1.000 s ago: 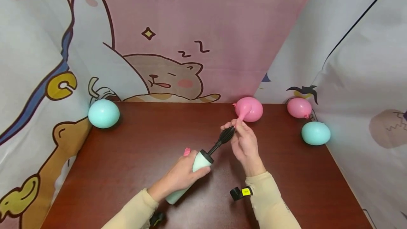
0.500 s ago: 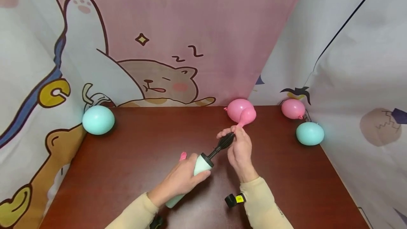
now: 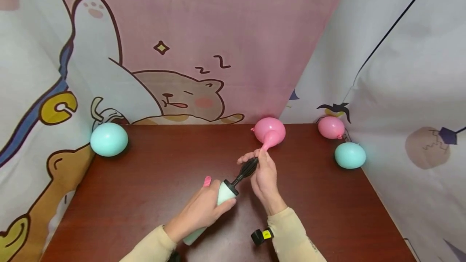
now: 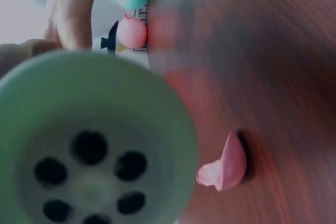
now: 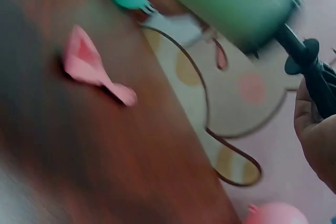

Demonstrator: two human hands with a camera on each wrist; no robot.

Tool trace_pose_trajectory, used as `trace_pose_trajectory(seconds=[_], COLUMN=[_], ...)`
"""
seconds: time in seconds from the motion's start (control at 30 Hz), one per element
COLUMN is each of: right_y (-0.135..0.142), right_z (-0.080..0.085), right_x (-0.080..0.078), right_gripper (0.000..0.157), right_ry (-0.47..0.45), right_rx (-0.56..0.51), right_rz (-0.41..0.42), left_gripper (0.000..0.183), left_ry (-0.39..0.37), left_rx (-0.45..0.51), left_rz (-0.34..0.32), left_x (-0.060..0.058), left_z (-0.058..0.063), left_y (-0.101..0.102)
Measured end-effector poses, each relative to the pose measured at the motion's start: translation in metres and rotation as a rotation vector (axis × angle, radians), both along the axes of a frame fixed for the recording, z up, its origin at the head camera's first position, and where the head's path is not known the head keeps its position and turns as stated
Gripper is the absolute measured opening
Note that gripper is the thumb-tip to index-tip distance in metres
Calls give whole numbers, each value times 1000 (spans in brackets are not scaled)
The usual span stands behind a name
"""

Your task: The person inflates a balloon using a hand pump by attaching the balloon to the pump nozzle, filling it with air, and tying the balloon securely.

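My left hand (image 3: pixel 204 207) grips the mint-green barrel of a hand balloon pump (image 3: pixel 225 192), which slants up to the right. The pump's holed end (image 4: pixel 92 174) fills much of the left wrist view. At its other end, a short black rod leads to a ribbed black end piece (image 3: pixel 249 167). My right hand (image 3: pixel 265 177) holds that piece and pinches the neck of a slightly inflated pink balloon (image 3: pixel 271 138) at its tip. Behind it, a tied pink balloon (image 3: pixel 267 126) overlaps it in the head view. A limp pink balloon (image 5: pixel 84 61) lies on the table beyond my left hand.
A tied mint balloon (image 3: pixel 109 139) sits at the table's back left corner. A small pink balloon (image 3: pixel 331 127) and another mint one (image 3: pixel 350 155) sit at the back right. Printed cloth (image 3: pixel 255 43) stands along the back and sides of the brown table (image 3: pixel 309 197).
The pump's barrel and black end piece have come closer together, with less rod showing. The head view has shifted, so everything sits farther left and lower. Both hands keep their hold.
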State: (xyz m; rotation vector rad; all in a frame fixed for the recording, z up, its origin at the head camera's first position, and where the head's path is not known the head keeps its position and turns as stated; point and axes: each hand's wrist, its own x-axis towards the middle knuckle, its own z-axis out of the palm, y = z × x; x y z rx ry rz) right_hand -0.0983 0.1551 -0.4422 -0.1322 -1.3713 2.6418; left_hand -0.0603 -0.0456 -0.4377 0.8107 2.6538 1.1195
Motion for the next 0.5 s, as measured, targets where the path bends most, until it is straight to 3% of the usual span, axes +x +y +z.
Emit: trace_pose_trajectory(seconds=[0.1, 0.23, 0.5], right_y=[-14, -15, 48], right_z=[-1, 9, 41], right_x=[6, 4, -19], right_gripper=[30, 30, 35], right_ry=[16, -2, 15], right_rx=[-47, -118, -252], right_rz=[27, -48, -260], left_gripper=[44, 42, 43], left_ry=[14, 9, 0], left_rx=[18, 31, -3], left_rz=[13, 16, -43], left_x=[-2, -2, 12], left_z=[-2, -1, 2], left_y=[6, 13, 5])
